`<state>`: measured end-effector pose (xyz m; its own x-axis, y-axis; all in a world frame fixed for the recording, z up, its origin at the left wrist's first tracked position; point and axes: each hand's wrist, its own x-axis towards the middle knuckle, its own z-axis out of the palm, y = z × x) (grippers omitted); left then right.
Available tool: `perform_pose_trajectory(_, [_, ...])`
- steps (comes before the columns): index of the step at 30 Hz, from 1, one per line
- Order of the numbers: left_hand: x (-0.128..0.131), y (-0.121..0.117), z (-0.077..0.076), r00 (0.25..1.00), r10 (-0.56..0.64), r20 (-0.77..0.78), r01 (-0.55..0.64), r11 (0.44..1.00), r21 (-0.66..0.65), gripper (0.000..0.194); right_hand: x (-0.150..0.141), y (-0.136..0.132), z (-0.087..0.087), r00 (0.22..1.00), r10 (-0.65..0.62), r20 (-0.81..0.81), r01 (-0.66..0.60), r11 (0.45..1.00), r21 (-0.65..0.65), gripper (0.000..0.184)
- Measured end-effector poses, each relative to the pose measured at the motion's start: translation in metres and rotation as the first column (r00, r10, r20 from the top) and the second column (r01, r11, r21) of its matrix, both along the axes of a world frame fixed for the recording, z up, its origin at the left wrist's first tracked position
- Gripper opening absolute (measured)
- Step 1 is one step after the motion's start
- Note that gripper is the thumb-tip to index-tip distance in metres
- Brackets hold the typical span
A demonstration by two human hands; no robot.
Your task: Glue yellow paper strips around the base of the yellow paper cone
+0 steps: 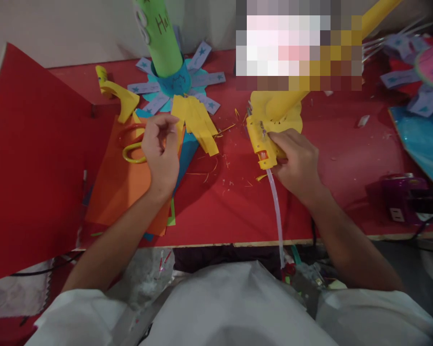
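My right hand [296, 161] is closed round a yellow glue gun [260, 140], its clear glue stick [276, 211] trailing back toward me over the table edge. The gun's tip points at a yellow paper tube's base [281, 113]. My left hand [161, 151] hovers over orange paper [120, 187], fingers curled in a pinch near a fringed yellow paper strip [197, 120]; whether it grips the strip is hidden. Orange-handled scissors [132, 144] lie just left of that hand.
A green tube [159, 38] stands on a blue base with star-marked purple strips [176, 81]. A red board [32, 158] leans at the left. A purple socket block [404, 197] sits at the right, with blue paper [422, 139] beyond. Paper scraps litter the red table [346, 144].
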<state>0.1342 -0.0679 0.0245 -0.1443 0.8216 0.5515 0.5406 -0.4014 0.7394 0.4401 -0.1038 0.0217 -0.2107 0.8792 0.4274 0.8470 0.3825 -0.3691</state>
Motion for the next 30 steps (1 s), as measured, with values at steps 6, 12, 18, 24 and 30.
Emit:
perform_pose_trajectory(6, [-0.021, 0.021, -0.017, 0.962, -0.109, -0.249, 0.084, 0.991, -0.108, 0.039, -0.002, 0.0, -0.002, 0.999, 0.036, -0.012, -0.037, 0.999, -0.039, 0.033])
perform_pose_trajectory(12, [-0.02, 0.02, -0.022, 0.916, -0.234, -0.327, 0.19, 0.969, -0.161, 0.051, -0.002, 0.001, -0.002, 0.999, 0.026, -0.029, -0.028, 0.997, -0.074, 0.033])
perform_pose_trajectory(18, [-0.006, 0.006, -0.01, 0.852, -0.321, -0.413, 0.245, 0.943, -0.227, 0.059, -0.002, 0.0, -0.002, 1.0, 0.003, -0.017, -0.004, 0.996, -0.093, 0.033])
perform_pose_trajectory(24, [-0.005, 0.001, -0.01, 0.749, -0.278, -0.602, 0.124, 0.951, -0.285, 0.052, -0.003, 0.0, -0.001, 1.0, 0.007, -0.008, -0.008, 0.996, -0.086, 0.031])
perform_pose_trajectory(30, [-0.001, -0.004, -0.007, 0.678, -0.383, -0.627, 0.213, 0.919, -0.331, 0.046, -0.001, 0.002, -0.007, 0.999, 0.024, 0.022, -0.024, 0.999, -0.035, 0.028])
